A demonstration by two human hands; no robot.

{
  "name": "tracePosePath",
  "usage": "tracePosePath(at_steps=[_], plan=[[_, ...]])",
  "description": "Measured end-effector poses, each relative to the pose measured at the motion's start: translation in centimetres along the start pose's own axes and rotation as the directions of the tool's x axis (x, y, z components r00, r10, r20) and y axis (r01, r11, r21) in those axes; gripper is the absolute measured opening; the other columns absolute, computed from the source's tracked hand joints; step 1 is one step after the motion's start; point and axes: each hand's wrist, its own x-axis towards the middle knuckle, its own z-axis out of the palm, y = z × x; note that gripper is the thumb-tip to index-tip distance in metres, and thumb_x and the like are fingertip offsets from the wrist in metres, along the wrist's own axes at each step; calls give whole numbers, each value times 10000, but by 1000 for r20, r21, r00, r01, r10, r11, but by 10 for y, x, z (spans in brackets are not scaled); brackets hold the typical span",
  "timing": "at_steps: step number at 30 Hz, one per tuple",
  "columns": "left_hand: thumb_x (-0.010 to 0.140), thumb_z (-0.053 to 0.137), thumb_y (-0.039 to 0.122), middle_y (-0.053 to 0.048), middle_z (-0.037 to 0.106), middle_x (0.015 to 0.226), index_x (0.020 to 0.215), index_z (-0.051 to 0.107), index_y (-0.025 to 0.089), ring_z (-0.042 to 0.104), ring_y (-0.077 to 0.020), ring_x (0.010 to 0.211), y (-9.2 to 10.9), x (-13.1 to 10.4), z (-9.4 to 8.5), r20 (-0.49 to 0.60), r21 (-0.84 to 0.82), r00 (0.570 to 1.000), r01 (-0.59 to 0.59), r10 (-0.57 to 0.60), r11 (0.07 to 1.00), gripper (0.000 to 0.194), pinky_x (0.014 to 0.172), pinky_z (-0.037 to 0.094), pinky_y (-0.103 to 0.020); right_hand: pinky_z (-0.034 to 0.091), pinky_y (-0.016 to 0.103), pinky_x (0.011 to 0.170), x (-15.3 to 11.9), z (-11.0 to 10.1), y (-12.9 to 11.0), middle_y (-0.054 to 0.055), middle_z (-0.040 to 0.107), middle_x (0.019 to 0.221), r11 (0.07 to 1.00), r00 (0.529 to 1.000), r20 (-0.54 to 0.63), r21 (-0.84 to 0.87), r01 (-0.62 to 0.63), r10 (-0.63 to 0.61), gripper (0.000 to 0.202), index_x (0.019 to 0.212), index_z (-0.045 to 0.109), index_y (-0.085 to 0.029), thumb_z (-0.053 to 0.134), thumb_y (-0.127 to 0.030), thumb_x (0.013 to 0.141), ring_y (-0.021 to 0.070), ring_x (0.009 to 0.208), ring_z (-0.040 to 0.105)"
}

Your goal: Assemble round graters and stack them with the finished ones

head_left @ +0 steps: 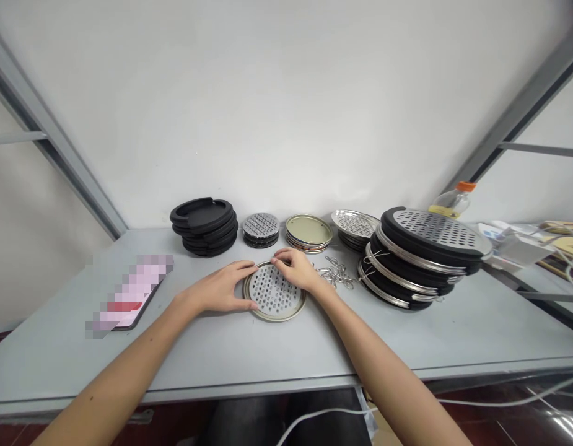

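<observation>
In front of me on the table lies a shallow round metal lid (280, 318) with a perforated grater disc (274, 292) sitting inside it. My left hand (223, 288) grips the lid's left rim, thumb and fingers spread around it. From the right, my right hand (295, 269) holds the far rim, with its thumb at the disc's upper edge. Just right of that hand is a loose heap of bent wire clips (335, 272). Behind the hands stand a short stack of grater discs (261, 229) and a stack of gold-coloured lids (309, 229).
Black rings (205, 226) are stacked at the left back, near a phone (132, 291). Metal perforated discs (355, 223) stand at the back. Assembled black-rimmed graters (420, 260) are piled at right, before an orange-capped bottle (453, 201). A white cable (328, 411) hangs below the table's edge.
</observation>
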Motion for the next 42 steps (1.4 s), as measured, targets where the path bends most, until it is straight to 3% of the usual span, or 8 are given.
tracePosePath(at_steps=[6,14,21,30,42], plan=[[744,623,673,-94,439,1456,1403,449,259,430,-308,1320,1,0,0,9,-10,1000,-5,6,1000,797,1075,375,-430,452,324,823,-1,1,-2,97,717,953,1000,1000,15,-21,5,-5,248,776,745,-173,545,-292,859,219,886,640],[746,632,660,-82,403,1482,1444,375,296,409,-309,1333,3,0,-1,9,-23,1000,7,-6,1000,828,1078,368,-436,430,283,694,0,2,8,76,709,797,995,998,-61,-96,-31,25,245,702,701,-169,531,-271,847,189,748,611],[807,565,650,-106,425,1462,1407,447,272,381,-313,1347,6,1,0,37,56,999,-15,13,998,719,1102,326,-456,405,283,677,0,2,11,80,701,753,991,997,-83,-133,-19,8,298,627,667,-172,505,-277,854,181,697,592],[847,542,599,-107,383,1483,1435,396,290,352,-327,1359,7,-1,6,19,97,999,-34,32,995,679,1107,311,-482,352,288,612,-1,1,8,70,654,632,978,990,-142,-206,-39,9,367,565,632,-169,468,-294,869,165,591,535],[803,520,704,-80,354,1513,1412,442,309,301,-316,1390,6,3,0,104,103,994,9,-20,995,730,1125,268,-456,406,249,660,-1,1,8,75,713,775,984,998,-60,-175,21,-31,374,568,649,-153,486,-262,887,149,675,603]])
